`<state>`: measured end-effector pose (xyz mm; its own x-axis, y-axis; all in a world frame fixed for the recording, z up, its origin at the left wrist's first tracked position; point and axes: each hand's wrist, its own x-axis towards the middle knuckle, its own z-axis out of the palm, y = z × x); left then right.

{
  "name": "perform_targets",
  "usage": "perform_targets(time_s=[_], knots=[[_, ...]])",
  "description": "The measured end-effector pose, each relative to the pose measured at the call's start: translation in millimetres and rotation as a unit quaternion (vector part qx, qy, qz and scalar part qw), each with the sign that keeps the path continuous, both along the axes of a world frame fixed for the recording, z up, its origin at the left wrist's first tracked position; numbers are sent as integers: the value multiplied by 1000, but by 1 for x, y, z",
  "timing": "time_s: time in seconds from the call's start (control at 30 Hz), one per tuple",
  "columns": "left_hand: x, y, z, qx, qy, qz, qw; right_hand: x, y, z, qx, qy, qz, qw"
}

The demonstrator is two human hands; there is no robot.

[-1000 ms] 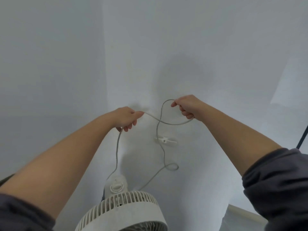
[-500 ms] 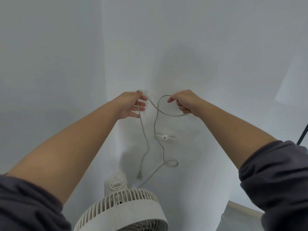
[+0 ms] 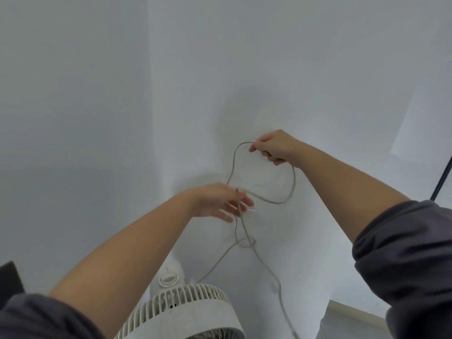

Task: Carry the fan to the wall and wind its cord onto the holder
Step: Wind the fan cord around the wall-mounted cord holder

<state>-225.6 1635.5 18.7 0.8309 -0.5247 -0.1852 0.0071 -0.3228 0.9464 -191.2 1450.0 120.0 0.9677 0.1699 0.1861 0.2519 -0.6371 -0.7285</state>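
Head view: the fan (image 3: 181,311) already stands at the foot of the wall (image 3: 318,69), at the bottom centre of the frame, so the carrying looks done; the winding has, by my reading, barely begun. The cord (image 3: 292,182) hangs free in one large loop at mid-frame, drops past a small loose loop lower down and trails off toward the bottom right, with no turn visibly seated on anything. The right hand (image 3: 274,148), right of centre, has thumb and curled fingers pinching the top of the big loop. The left hand (image 3: 220,204), just below and left of it, is motion-blurred, its fingers stretched out roughly straight with the cord crossing their tips; no grip shows. A pale tab just right of those fingers is probably the holder (image 3: 253,211), mostly hidden behind them. Nearly the whole cord remains to be wound, and the small loop could snag. A dark pole (image 3: 440,182) cuts the right edge; a dark object (image 3: 9,277) sits at the lower left.
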Motion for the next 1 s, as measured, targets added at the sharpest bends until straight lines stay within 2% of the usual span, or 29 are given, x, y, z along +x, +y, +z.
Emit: perform_targets(time_s=[0.1, 0.27, 0.33, 0.4, 0.5, 0.53, 0.67, 0.8, 0.9, 0.93, 1.0], knots=[[-2, -15, -25, 112, -27, -54, 992, -4, -9, 2, -22, 18, -8, 1000], [-9, -41, -55, 168, -116, -62, 977, -7, -20, -2, 2, 46, -18, 999], [-7, -43, -60, 161, -138, -37, 977, -7, -23, -7, 15, 48, -16, 999], [1, -40, -60, 130, -157, 39, 978, -8, -26, -12, 14, 43, -9, 999], [17, -30, -56, 112, -244, 218, 938, -6, -29, -17, 13, 31, -5, 999], [22, -27, -56, 106, -258, 239, 930, -5, -30, -18, 18, 31, -5, 999], [34, -29, -62, 160, -244, 180, 940, -1, -34, -26, 47, 45, 4, 998], [37, -36, -70, 182, -286, 193, 921, 4, -46, -37, 67, 80, 16, 994], [35, -33, -63, 218, -371, 217, 876, 4, -55, -44, 100, 103, 25, 989], [35, -30, -59, 268, -420, 216, 840, 4, -57, -45, 113, 107, 29, 987], [36, -24, -49, 362, -562, 193, 719, 3, -58, -46, 107, 121, 46, 986]])
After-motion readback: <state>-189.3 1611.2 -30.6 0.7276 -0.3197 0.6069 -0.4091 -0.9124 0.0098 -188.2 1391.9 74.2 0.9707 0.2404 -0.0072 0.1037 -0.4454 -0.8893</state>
